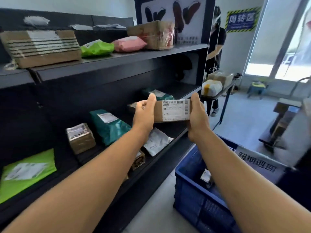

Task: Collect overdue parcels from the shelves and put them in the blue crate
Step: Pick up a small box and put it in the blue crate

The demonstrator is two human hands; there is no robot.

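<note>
Blue crate (pixel 193 190) at five o'clock, brown box (pixel 171 111) white-labelled, teal bag (pixel 109 126), green mailer (pixel 25 174), pink pouch (pixel 128 43), black-striped carton (pixel 42 47) at ten o'clock

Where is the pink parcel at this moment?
In the head view, the pink parcel lies on the top shelf, upper centre, between a green parcel and a taped cardboard box.

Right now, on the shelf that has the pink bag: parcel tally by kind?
Cardboard boxes: 2, the striped box and the taped box
Soft bags: 2, the green bag and the pink bag
Total: 4
Not counted: the pale bags on the ledge behind, too blurred to tally.
</note>
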